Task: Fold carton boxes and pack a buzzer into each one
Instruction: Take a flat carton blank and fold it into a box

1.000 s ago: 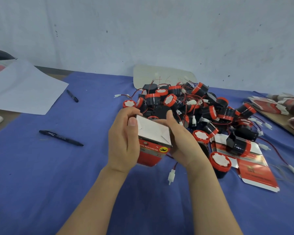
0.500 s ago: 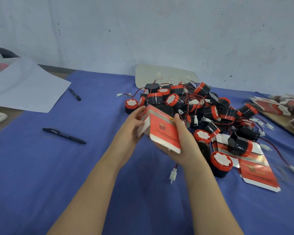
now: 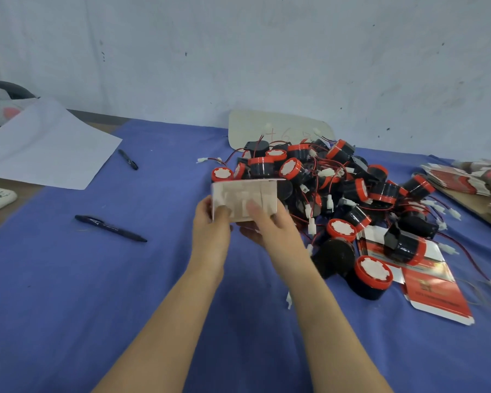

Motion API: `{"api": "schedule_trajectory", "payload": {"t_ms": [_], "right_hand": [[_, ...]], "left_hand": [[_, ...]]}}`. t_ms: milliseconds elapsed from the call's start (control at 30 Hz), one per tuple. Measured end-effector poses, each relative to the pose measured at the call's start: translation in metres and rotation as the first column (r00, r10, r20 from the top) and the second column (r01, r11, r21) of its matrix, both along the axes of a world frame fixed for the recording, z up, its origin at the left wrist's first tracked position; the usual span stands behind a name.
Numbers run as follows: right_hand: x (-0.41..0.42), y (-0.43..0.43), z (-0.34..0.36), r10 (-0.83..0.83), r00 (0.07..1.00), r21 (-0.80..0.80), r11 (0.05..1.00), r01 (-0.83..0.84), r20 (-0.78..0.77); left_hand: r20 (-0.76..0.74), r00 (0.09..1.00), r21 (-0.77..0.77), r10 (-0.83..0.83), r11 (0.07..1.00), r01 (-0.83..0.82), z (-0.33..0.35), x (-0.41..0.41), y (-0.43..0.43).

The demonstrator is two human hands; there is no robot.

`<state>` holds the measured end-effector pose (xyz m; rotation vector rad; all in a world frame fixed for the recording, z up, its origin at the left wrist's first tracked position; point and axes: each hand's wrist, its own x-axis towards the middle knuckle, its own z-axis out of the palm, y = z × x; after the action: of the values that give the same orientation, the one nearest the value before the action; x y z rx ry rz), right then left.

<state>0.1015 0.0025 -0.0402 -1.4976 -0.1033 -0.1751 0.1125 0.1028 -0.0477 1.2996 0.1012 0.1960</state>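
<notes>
Bare left hand [image 3: 210,232], bare right hand [image 3: 271,228], bare slender forearms [image 3: 167,321]

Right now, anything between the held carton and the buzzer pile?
Nothing visible. The left hand and right hand both grip the carton, and the buzzer pile lies directly behind it and to its right.

Forearms extended, left grip [image 3: 210,226] and right grip [image 3: 271,229] close together, pinching.

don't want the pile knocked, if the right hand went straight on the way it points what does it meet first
The right hand grips the carton; beyond it, probably the near buzzers of the pile, though depth is unclear.
</notes>
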Motion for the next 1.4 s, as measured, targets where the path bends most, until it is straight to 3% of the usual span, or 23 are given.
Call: {"api": "schedule_trajectory", "payload": {"t_ms": [67, 200, 333, 567, 633, 700, 833, 900, 1033, 1100, 1233, 1300, 1400], "right_hand": [[0.004, 0.008, -0.010, -0.186, 0.980, -0.116, 0.974, 0.193, 0.070], [0.007, 0.017, -0.017, -0.368, 0.928, 0.023, 0.930, 0.367, 0.051], [0.004, 0.026, -0.024, -0.404, 0.915, 0.228, 0.891, 0.392, 0.004], [0.007, 0.027, -0.031, -0.423, 0.889, 0.255, 0.853, 0.456, -0.174], [0.011, 0.024, -0.029, -0.419, 0.897, 0.127, 0.891, 0.437, -0.143], [0.012, 0.022, -0.026, -0.353, 0.935, -0.132, 0.929, 0.345, -0.042], [0.004, 0.018, -0.024, -0.127, 0.990, -0.423, 0.895, 0.138, 0.054], [0.000, 0.013, -0.019, -0.170, 0.977, -0.532, 0.819, 0.214, 0.132], [-0.006, -0.020, 0.008, -0.413, 0.851, -0.595, 0.611, 0.523, 0.323], [-0.013, -0.050, 0.021, -0.514, 0.821, -0.706, 0.485, 0.516, 0.247], [-0.031, -0.085, 0.030, -0.556, 0.823, -0.913, 0.386, 0.134, -0.114], [-0.030, -0.084, 0.027, -0.503, 0.844, -0.945, 0.327, -0.013, -0.186], [-0.027, -0.084, 0.026, -0.466, 0.861, -0.942, 0.333, -0.042, -0.203]], "left_hand": [[-0.028, 0.999, -0.074, 0.043, 0.996, -0.045, -0.001, -0.002, -0.004], [0.045, 0.985, -0.076, 0.165, 0.984, -0.162, -0.004, -0.009, -0.012], [0.138, 0.964, -0.029, 0.226, 0.974, -0.224, -0.007, -0.013, -0.019], [0.211, 0.946, 0.039, 0.245, 0.965, -0.258, -0.017, -0.009, -0.022], [0.196, 0.946, 0.034, 0.258, 0.962, -0.269, -0.017, -0.007, -0.018], [0.121, 0.946, -0.009, 0.301, 0.953, -0.302, -0.016, 0.000, -0.010], [-0.073, 0.944, -0.147, 0.321, 0.933, -0.329, -0.015, 0.016, 0.020], [-0.099, 0.953, -0.056, 0.285, 0.955, -0.291, -0.016, 0.021, 0.031], [-0.070, 0.977, 0.306, 0.201, 0.937, -0.170, -0.018, 0.020, 0.029], [-0.003, 0.990, 0.402, 0.143, 0.906, -0.130, -0.018, 0.018, 0.023], [0.166, 0.985, 0.589, 0.050, 0.796, -0.139, -0.018, 0.017, 0.020], [0.196, 0.979, 0.576, 0.053, 0.802, -0.158, -0.017, 0.014, 0.019], [0.191, 0.980, 0.492, 0.058, 0.858, -0.147, -0.018, 0.012, 0.016]]}}
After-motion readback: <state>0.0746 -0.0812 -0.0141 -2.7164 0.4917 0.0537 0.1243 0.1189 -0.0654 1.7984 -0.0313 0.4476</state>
